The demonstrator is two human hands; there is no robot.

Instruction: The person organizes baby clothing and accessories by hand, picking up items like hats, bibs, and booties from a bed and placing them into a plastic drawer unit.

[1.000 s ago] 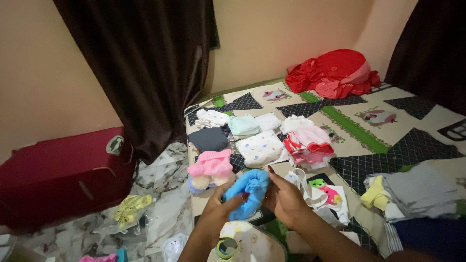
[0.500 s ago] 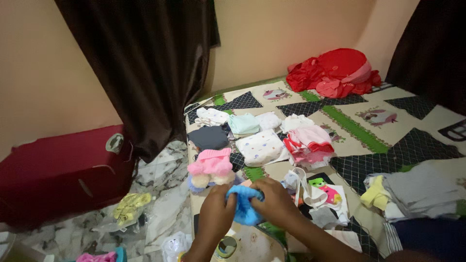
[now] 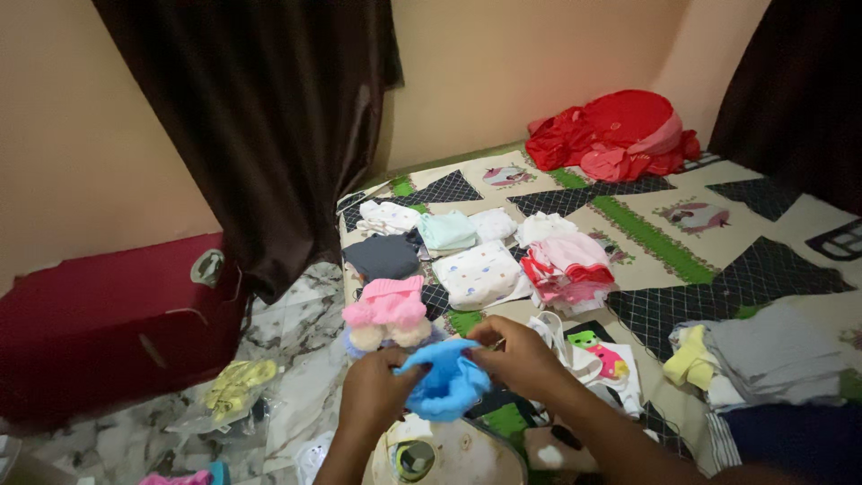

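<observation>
Head view: left hand (image 3: 375, 395), right hand (image 3: 519, 357) both grip blue knit garment (image 3: 442, 384); clear plastic packet (image 3: 235, 395) on floor.

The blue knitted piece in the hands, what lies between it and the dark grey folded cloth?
In the head view, a pink knitted cap with cream pompoms lies between the blue knitted piece and the dark grey folded cloth.

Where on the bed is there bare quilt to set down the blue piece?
Both hands, left hand and right hand, hold the blue knitted garment. Open patchwork quilt lies between the red fabric heap and the pink-and-red folded stack. Crowded: beside the pink knitted cap and the white printed folded cloth.
</observation>
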